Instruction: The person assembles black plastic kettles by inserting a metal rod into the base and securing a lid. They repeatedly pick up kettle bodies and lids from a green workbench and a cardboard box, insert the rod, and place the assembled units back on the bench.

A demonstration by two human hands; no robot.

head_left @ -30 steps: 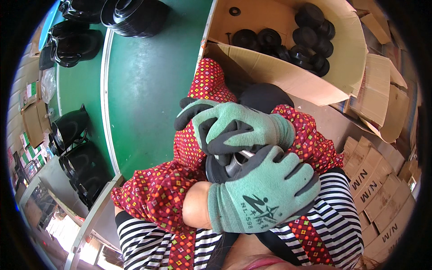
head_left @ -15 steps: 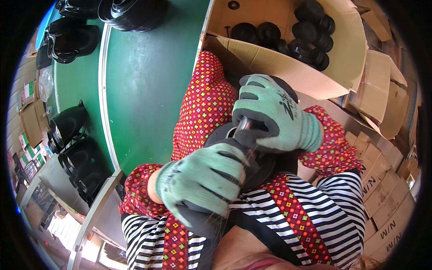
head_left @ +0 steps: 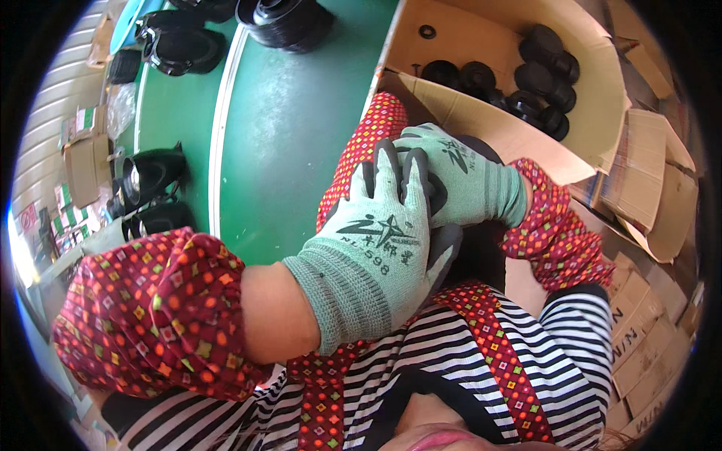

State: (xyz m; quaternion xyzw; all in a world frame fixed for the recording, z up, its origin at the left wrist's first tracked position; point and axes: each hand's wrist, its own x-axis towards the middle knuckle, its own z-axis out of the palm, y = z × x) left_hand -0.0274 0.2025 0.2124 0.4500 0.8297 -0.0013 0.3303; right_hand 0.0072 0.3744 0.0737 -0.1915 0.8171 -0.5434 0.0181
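Observation:
My left hand (head_left: 383, 233), in a green glove with dark fingertips, lies over the work with its fingers stretched and slightly apart. It overlaps my right hand (head_left: 459, 173), gloved alike, whose fingers are curled and partly hidden behind it. Under and behind the right hand shows the edge of a black round part (head_left: 479, 147), held close to my lap. Most of this part is covered by the gloves, so its shape and what the right fingertips touch cannot be made out fully.
Ahead to the right, an open cardboard box (head_left: 481, 120) holds several black round pieces (head_left: 538, 79) and a small black ring (head_left: 427, 31). A green table (head_left: 301, 128) carries stacked black parts (head_left: 282, 22). Flattened cartons (head_left: 639, 323) are stacked at the right.
My left hand has gone from a closed grip at the lower left to lying stretched over the right hand. The metal tube piece seen earlier is now hidden. The view has shifted left.

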